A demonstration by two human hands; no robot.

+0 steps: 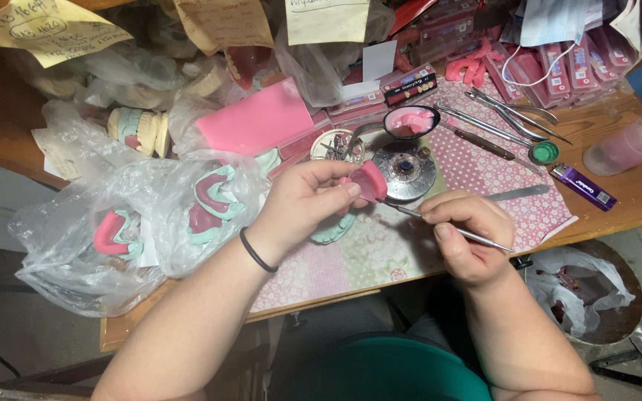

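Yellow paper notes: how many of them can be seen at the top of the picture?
3. One note hangs at the top left, one at top middle, one right of it. Clutter may hide more.

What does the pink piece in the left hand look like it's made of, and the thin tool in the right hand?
The pink piece looks like wax: matte, opaque, softly rounded edges, though plastic is possible. The thin tool looks like bare metal: slim, grey, with a bright glint along its shaft.
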